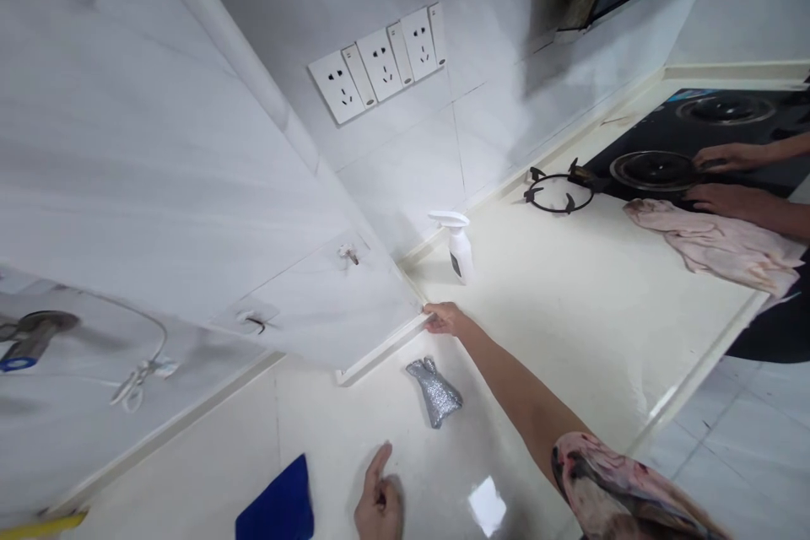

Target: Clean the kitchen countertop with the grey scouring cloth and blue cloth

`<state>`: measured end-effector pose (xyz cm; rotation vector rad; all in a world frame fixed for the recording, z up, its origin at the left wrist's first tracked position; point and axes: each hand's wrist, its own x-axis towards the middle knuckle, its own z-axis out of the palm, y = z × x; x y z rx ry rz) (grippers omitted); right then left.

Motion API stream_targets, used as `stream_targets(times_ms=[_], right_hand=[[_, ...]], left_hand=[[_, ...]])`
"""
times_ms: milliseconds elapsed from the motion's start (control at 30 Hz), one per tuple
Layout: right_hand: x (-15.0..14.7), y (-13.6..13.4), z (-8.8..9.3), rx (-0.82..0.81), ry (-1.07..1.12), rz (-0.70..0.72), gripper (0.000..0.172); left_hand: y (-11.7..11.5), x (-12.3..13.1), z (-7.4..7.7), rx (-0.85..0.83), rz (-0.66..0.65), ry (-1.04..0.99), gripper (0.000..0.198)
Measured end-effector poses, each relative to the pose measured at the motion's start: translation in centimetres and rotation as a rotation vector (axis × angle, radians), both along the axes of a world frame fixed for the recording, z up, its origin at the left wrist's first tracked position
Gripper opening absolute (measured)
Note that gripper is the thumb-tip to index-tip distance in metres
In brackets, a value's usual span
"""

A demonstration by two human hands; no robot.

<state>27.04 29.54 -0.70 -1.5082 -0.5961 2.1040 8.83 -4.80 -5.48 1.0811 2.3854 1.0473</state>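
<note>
My right hand (445,318) reaches to the low trim (386,350) at the end of the white partition wall. Its fingers are curled against the trim's corner, and anything inside them is hidden. Just behind that hand, a white spray bottle (461,257) stands upright on the cream countertop (563,295). A crumpled silver, glittery cloth (435,392) lies in front of the trim, apart from both hands. Low in the view is my left hand (378,499), with the index finger stretched out, the other fingers curled and nothing visible in it. To its left lies a dark blue cloth (278,502).
Another person's hands (737,177) work at the black gas stove (687,131) on the right. A black pan support (560,194) sits on the counter nearby. Sockets (380,63) line the back wall; hooks (348,253) and a white cord (136,384) are on the partition side.
</note>
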Motion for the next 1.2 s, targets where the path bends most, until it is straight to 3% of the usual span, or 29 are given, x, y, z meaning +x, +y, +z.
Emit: stream_targets(times_ms=[200,300,467,833,1200], right_hand=[[1.1,-1.3,-0.8,0.042,0.149,-0.011,0.019],[0.8,-1.4,-1.1,0.045,0.158,-0.035,0.018],[0.2,-1.1,-1.4,0.016,0.112,-0.039,0.019],[-1.6,-0.6,-2.0,-0.009,-0.043,-0.124,0.016],[-3.8,-1.6,-2.8,-0.015,-0.059,-0.327,0.025]], left_hand=[[-1.5,-6.8,-1.0,-0.071,-0.114,0.356,0.067],[-1.8,-8.6,-1.8,-0.192,-0.071,0.484,0.069],[-1.7,-8.7,-2.6,-0.306,-0.092,0.525,0.073],[-1.9,-8.1,-2.8,-0.262,-0.119,0.626,0.07],[-2.1,-8.7,-3.9,-0.227,-0.141,0.637,0.072]])
